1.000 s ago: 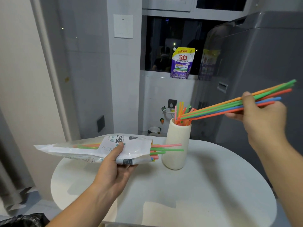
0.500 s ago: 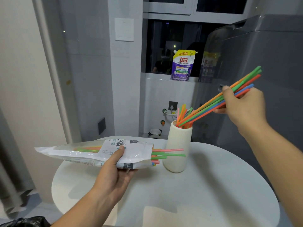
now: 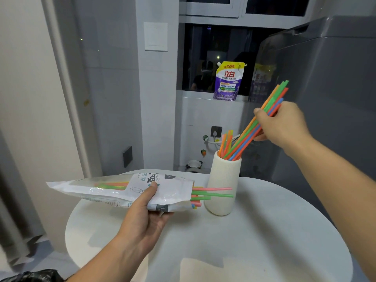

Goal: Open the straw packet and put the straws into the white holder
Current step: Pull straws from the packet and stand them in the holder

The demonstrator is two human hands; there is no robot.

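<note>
Straws [image 3: 249,135] in orange, green, blue and red formed a bundle pinched in the right hand [image 3: 281,125], leaning steeply with their lower ends inside the white holder [image 3: 222,186], beside a few shorter straws already standing there. The holder stood upright on the round white table [image 3: 264,241]. The left hand [image 3: 146,216] gripped the straw packet [image 3: 122,190] from beneath, thumb on top, holding it roughly level above the table, its open end facing the holder with several straw ends [image 3: 211,193] poking out.
</note>
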